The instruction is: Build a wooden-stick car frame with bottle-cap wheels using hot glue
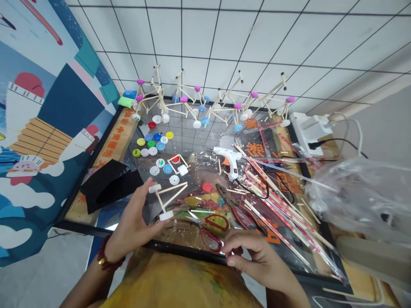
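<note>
My left hand [136, 224] spans a small frame of pale wooden sticks [170, 196], with thumb and fingers against the white bottle caps at its two ends. One white cap [166, 215] sits by the thumb, the other [154, 188] by the fingertips. My right hand [252, 254] is curled at the table's front edge, fingers bent toward the thumb; what they hold, if anything, is hidden. Just left of it lie red-handled scissors [214, 231]. Beyond the frame, a second stick frame [178, 162] with a white cap lies among loose bottle caps [160, 146].
A white glue gun [229, 160] lies mid-table, with red-handled pliers [240, 209] nearer me. Wrapped stick bundles [282, 214] cover the right side, beside a plastic bag [353, 196] and power strip [313, 130]. Several stick models [199, 105] line the wall; black sheets [109, 184] lie left.
</note>
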A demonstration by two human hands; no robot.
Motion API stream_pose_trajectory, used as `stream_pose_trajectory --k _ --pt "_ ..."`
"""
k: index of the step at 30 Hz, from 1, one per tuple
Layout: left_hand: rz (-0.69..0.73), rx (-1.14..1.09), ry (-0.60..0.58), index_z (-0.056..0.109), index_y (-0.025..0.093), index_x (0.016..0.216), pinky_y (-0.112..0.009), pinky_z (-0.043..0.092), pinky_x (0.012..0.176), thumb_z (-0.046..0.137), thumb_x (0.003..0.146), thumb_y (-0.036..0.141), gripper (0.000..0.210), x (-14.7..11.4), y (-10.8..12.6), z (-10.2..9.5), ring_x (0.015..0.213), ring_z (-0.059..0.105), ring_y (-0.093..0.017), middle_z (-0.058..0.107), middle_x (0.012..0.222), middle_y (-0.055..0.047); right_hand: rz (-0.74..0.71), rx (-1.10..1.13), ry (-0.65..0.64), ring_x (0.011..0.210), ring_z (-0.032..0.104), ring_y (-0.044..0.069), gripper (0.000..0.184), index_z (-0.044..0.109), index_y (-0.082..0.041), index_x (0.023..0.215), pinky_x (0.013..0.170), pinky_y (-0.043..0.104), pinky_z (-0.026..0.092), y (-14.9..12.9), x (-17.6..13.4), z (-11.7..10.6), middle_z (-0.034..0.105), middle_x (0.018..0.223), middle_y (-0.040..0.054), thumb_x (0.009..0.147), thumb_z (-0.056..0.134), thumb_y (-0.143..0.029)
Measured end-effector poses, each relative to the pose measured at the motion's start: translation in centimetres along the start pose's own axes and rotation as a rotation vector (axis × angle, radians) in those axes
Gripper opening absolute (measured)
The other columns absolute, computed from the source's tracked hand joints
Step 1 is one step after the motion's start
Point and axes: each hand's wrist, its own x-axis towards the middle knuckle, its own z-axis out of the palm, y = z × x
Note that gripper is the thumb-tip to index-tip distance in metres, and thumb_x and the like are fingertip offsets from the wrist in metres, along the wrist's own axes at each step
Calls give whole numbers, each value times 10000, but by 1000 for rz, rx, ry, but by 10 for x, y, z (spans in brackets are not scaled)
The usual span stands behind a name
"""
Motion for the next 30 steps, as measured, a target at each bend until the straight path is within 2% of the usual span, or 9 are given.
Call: stream_pose_trajectory --k 3,6,10,13,18,22,24,27,30 --pt "190 65 70 122 228 1546 -474 349 1124 747 763 355 1010 47 5 -18 1336 451 -309 491 1422 -138 -5 -5 2 656 590 118 151 728 -188 870 605 222 432 3 3 1 691 754 48 869 683 -332" --pt "361 184 21 161 203 1539 -491 357 1102 737 758 415 993 114 -1 -17 1344 428 -348 446 1459 -169 -2 -23 18 654 582 113 163 723 -181 846 605 220 422 3 6 4 684 747 44 865 685 -338" --pt "308 258 -16 210 119 1522 -508 382 1064 757 697 469 1050 189 -20 3 1314 444 -390 517 1371 -208 4 -68 25 670 587 114 158 723 -184 848 612 221 415 -4 7 5 683 754 40 871 676 -333" --pt "243 263 -41 270 113 1502 -533 380 1054 755 678 469 1020 214 -35 20 1296 459 -410 513 1379 -220 -20 -102 36 676 587 114 138 725 -197 867 614 223 410 -8 5 1 689 755 33 867 678 -327" --pt "188 220 -102 237 107 1518 -548 377 1049 782 646 452 1084 221 -51 34 1290 472 -419 495 1411 -235 -22 -84 45 681 597 115 118 717 -207 872 620 223 418 -11 6 -12 698 758 31 881 664 -312" --pt "191 133 -132 189 104 1532 -537 368 1068 800 643 460 1136 214 -46 22 1327 445 -411 423 1474 -255 -38 -93 11 686 596 116 87 704 -213 869 623 222 424 -18 8 -19 700 766 28 889 655 -282" --pt "211 74 -53 240 112 1521 -515 352 1094 784 680 464 1062 202 -37 10 1364 406 -393 422 1484 -234 -32 -116 -2 705 607 119 71 702 -219 890 638 223 431 -24 9 -22 707 788 29 895 648 -265" --pt "230 -43 114 401 180 1458 -473 359 1103 731 762 420 806 176 -23 -8 1330 460 -327 527 1413 -155 -24 -156 -5 719 620 122 69 695 -221 903 651 224 439 -33 8 -26 705 800 29 906 633 -250" --pt "87 -349 231 589 218 1292 -472 372 1094 686 814 413 525 146 -16 -25 1262 529 -289 619 1311 -111 -24 -192 18 692 609 116 101 680 -210 871 631 217 436 -37 10 -26 680 764 24 923 610 -259"
